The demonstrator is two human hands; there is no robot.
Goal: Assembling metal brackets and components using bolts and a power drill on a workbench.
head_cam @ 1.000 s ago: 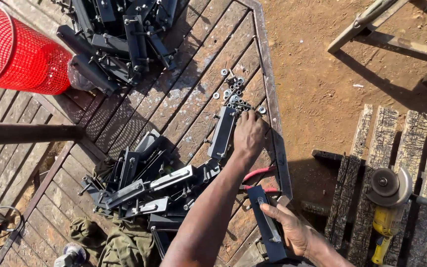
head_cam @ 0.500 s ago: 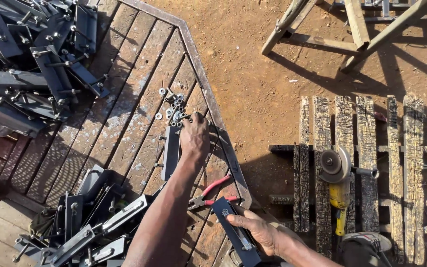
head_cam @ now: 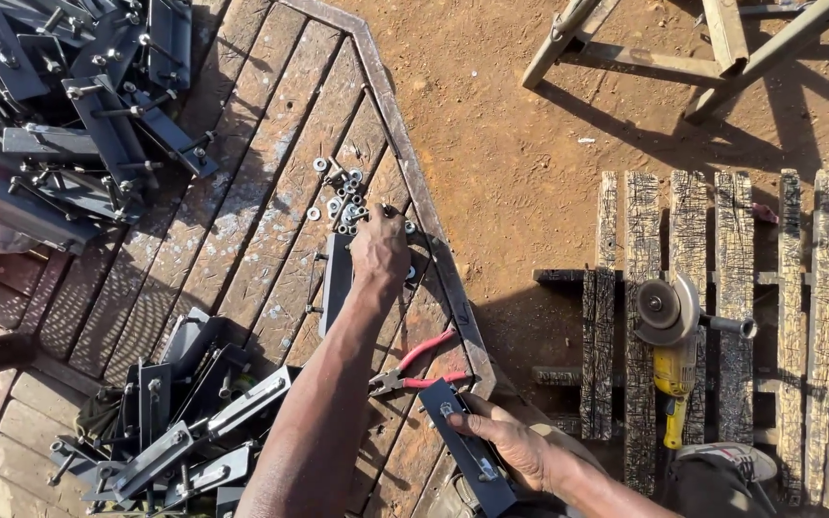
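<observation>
Head view | left hand (head_cam: 381,251) reaches the nut pile (head_cam: 343,201), fingers curled, grip probably unclear | right hand (head_cam: 510,446) clasps dark metal bracket (head_cam: 467,451) at table (head_cam: 242,221) edge | bracket seems stiff, heavy; hold mid-length.

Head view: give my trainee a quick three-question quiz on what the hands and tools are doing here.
1. True or false: the right hand grips a dark metal bracket.
2. What is the left hand reaching into? A) nuts and bolts B) red basket C) angle grinder
3. Fill in: the red-handled pliers lie on the ____ table.

Key: 1 true. 2 A, the pile of nuts and bolts. 3 wooden slatted table; the yellow angle grinder rests apart on a pallet.
</observation>
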